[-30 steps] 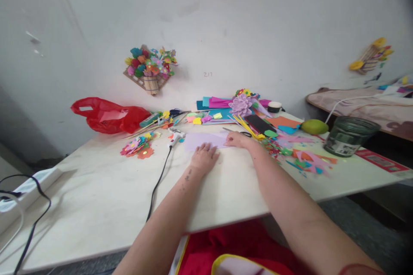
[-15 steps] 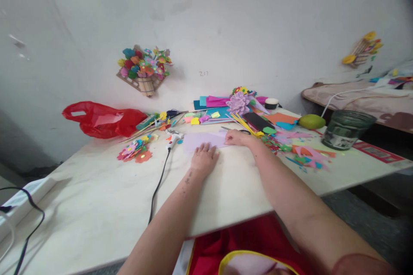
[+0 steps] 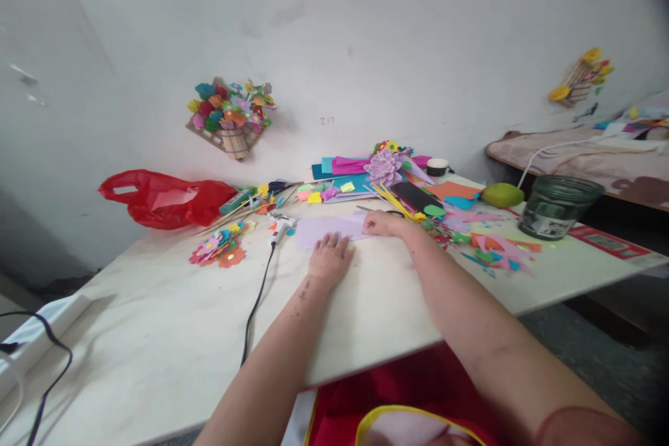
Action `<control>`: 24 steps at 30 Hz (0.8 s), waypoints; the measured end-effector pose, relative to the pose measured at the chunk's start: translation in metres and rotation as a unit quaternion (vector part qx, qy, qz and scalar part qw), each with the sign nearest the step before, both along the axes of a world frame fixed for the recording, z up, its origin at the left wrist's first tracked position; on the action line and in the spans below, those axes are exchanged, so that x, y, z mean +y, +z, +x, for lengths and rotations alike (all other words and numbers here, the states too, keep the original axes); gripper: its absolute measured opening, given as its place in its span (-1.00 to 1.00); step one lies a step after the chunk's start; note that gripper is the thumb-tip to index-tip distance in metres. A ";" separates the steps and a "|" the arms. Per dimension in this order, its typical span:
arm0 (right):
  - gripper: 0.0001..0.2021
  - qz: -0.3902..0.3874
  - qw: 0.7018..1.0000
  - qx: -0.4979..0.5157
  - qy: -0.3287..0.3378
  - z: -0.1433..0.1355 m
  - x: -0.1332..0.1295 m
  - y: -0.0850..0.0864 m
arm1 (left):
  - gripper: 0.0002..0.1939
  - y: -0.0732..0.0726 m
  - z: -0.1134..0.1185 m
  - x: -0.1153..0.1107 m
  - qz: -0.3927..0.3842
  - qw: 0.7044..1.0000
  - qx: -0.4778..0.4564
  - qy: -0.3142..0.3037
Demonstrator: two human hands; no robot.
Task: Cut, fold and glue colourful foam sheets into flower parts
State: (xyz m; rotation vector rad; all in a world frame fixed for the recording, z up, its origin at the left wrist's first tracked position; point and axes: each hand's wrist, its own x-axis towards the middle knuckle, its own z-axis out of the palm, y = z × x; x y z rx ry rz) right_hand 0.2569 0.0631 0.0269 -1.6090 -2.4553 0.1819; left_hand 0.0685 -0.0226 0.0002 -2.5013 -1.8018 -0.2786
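Observation:
A thin lilac sheet [image 3: 312, 226], of foam or paper, lies flat on the white table in front of me. My left hand [image 3: 331, 256] rests palm down on its near edge, fingers stretched out. At the sheet's right end my right hand [image 3: 383, 223] is closed, its curled fingers pinching the edge; the fingertips are partly hidden. Just behind the right hand lies a pair of scissors [image 3: 396, 214], partly covered by it. A white glue gun [image 3: 281, 226] with a black cord lies to the left of the sheet.
Foam flowers [image 3: 218, 245] and a red plastic bag [image 3: 167, 202] are at left. Behind are coloured sheets [image 3: 352, 166], a lilac flower [image 3: 384, 167] and a phone [image 3: 417, 196]. Foam scraps [image 3: 502, 254], a green fruit [image 3: 502, 194] and a glass jar [image 3: 558, 209] stand at right.
The camera view has shifted slightly. Both hands keep the same places on the lilac sheet, with no clear movement.

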 end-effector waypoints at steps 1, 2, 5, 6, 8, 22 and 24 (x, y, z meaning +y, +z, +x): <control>-0.85 -0.014 1.000 0.000 0.008 0.000 0.000 0.000 | -0.47 0.000 0.000 0.000 0.000 1.000 -0.001 0.000; -0.85 -0.025 1.000 0.001 0.012 0.000 0.000 0.001 | -0.47 0.000 0.000 0.000 -0.001 1.000 -0.002 0.000; -0.83 -0.037 0.999 0.006 0.018 0.000 0.001 0.001 | -0.47 0.001 0.000 -0.001 -0.003 1.000 -0.005 -0.002; -0.83 -0.037 0.999 0.007 0.018 0.000 0.001 0.001 | -0.47 0.001 0.000 -0.001 -0.003 1.000 -0.006 -0.003; -0.82 -0.038 0.999 0.009 0.019 0.000 0.000 0.002 | -0.48 0.001 0.000 -0.001 0.000 1.000 -0.009 -0.003; -0.82 -0.013 1.000 -0.010 0.000 -0.006 -0.001 0.000 | -0.50 -0.001 -0.001 0.001 0.003 1.000 -0.019 -0.005; -0.83 -0.007 1.000 -0.005 0.001 -0.006 -0.001 0.000 | -0.50 -0.001 -0.001 0.001 0.003 1.000 -0.019 -0.005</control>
